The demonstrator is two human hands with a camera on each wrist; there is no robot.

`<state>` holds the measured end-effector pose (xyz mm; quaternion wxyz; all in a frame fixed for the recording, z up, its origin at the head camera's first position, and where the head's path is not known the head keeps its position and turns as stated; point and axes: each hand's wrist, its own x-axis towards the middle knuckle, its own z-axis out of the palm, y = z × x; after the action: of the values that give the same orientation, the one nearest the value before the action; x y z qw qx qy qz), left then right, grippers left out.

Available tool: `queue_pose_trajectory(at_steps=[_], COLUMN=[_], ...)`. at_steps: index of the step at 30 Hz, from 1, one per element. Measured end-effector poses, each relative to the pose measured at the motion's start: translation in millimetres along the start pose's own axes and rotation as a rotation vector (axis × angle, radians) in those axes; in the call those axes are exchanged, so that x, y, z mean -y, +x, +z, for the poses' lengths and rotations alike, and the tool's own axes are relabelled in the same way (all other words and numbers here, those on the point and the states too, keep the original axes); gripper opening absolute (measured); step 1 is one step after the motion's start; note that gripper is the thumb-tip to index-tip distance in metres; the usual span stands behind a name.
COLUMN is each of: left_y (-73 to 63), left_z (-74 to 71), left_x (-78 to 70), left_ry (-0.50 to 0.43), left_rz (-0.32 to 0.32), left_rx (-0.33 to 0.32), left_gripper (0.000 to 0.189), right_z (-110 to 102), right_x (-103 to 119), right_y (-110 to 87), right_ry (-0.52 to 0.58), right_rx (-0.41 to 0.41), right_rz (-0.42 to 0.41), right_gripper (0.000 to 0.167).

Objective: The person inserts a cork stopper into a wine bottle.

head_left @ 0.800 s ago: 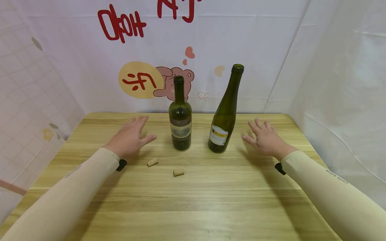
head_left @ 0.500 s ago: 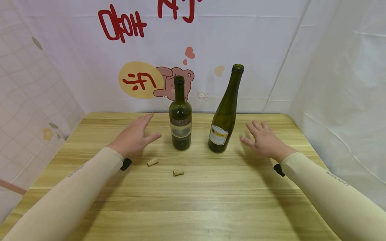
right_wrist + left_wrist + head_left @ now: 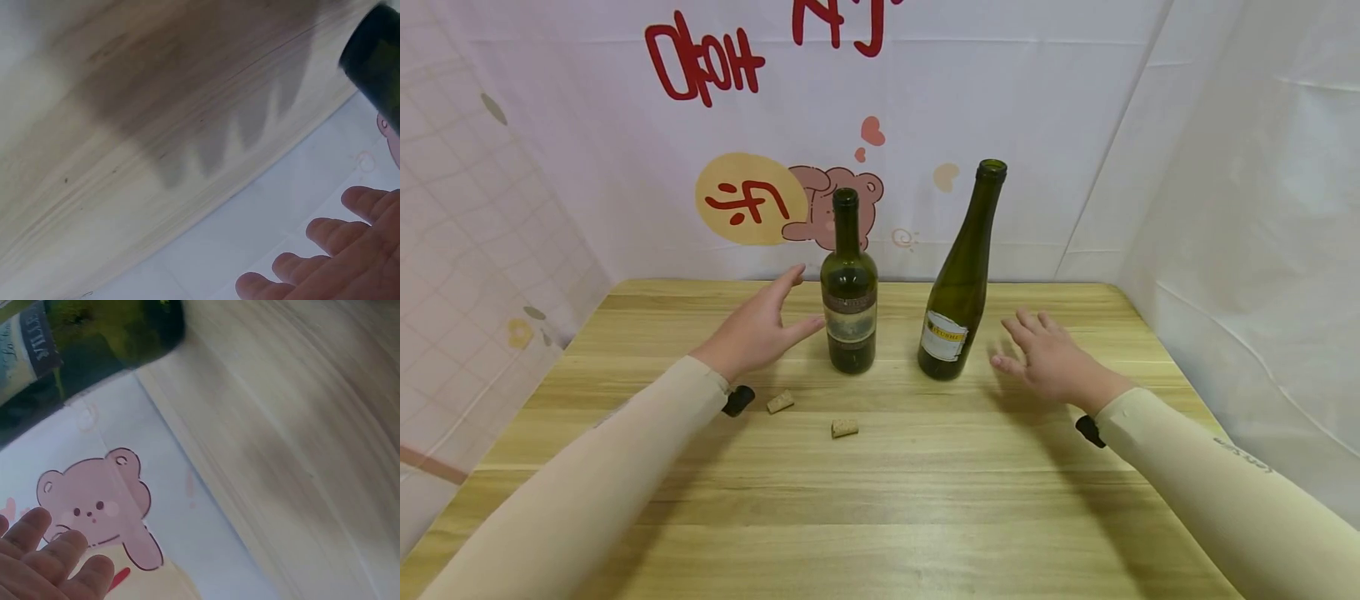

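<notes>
Two green glass wine bottles stand upright near the back of the table. My left hand is beside the shorter wine bottle, thumb tip right at its label and fingers spread apart. That bottle also shows in the left wrist view, dark glass above the fingertips. The taller, slimmer wine bottle has a white and yellow label and an uncapped mouth. To its right, my right hand hovers over the table with fingers spread, holding nothing. In the right wrist view this bottle's base appears at the upper right.
Two corks lie on the wooden table: one cork below the left hand, another cork in front of the shorter bottle. A white printed cloth hangs behind the table, with more cloth at both sides.
My left hand has moved right, up to the shorter bottle. My right hand has shifted slightly left and nearer the taller bottle. Bottles and corks have stayed put.
</notes>
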<state>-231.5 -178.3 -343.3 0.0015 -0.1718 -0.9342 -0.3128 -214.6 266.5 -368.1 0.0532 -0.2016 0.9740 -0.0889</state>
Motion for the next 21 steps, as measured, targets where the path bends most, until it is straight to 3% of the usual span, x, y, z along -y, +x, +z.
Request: queue_pose_trajectory(at_steps=[13,21], left_y=[12.2,21.2], left_z=[1.8,4.2], left_x=[-19.7,-33.6], left_ry=[-0.128,-0.271], left_rz=[0.055,0.095], left_rx=[-0.006,-0.003], left_gripper=[0.099,0.092], right_z=[2.9,5.6], right_x=[14.9,22.7], right_y=[-8.6,-12.8], right_ry=[-0.023,0.009], right_rx=[-0.020,0.075], right_rz=[-0.062,-0.046], right_gripper=[0.075,0.074])
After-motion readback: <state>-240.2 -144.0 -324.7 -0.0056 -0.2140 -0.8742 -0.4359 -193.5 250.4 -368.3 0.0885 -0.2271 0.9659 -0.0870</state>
